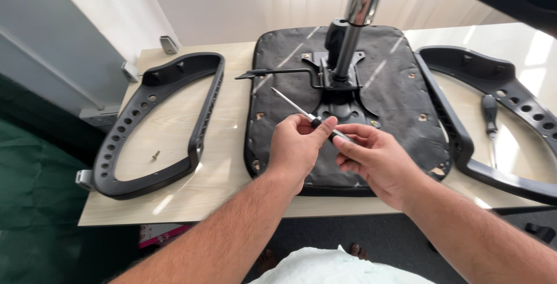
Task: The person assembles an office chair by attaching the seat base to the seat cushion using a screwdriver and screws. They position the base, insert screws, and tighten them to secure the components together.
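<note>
Right now both hands meet over the near half of an upturned black chair seat (400,95) that lies on a pale wooden table (232,162). The left hand (299,147) is closed round the dark handle of a screwdriver (301,111), thumb and fingers clamped on it, and the thin metal shaft points up and to the left, its tip hanging above the seat's underside. The right hand (377,159) pinches the near end of the same handle between its fingertips, touching the left hand. Just beyond them a chrome gas-lift column (357,17) rises from the black mounting plate (339,84) in the middle of the seat. A black armrest frame (125,145) lies on the table to the left, with a small screw (155,154) inside its loop. Another armrest frame (464,139) lies to the right, and a second screwdriver (490,116) rests inside it.
</note>
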